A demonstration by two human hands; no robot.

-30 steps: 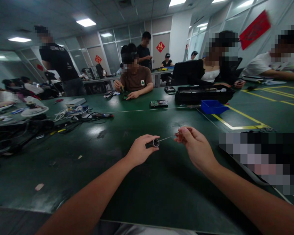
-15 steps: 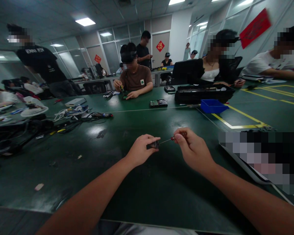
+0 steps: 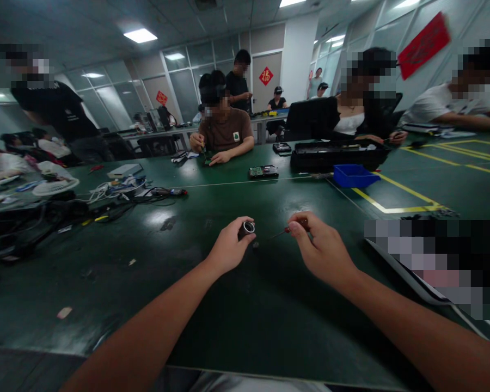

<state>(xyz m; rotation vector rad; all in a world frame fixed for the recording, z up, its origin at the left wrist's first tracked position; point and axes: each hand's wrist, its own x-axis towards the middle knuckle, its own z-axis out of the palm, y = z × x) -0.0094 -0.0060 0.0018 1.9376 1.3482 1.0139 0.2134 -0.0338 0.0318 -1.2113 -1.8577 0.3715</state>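
Note:
My left hand (image 3: 228, 247) grips a small dark cylinder (image 3: 247, 229) between thumb and fingers. Its open end, ringed by a bright rim, faces me and slightly right. In my right hand (image 3: 320, 242) is a screwdriver (image 3: 286, 230) with a reddish handle; its thin shaft points left and ends a short way from the cylinder, not touching it. Just under the cylinder shows a small dark piece (image 3: 255, 245); whether it lies on the table or is falling, I cannot tell.
Across the green table (image 3: 212, 305) a person in brown works on a small part. A hard drive (image 3: 263, 171), a black tray (image 3: 338, 156) and a blue bin (image 3: 355, 177) stand beyond my hands. Cables (image 3: 126, 190) lie to the left, a pixelated object to the right.
My left hand has turned the cylinder so its open end faces me, and drawn it slightly left. The screwdriver's tip has come away from it. A small dark piece now shows below.

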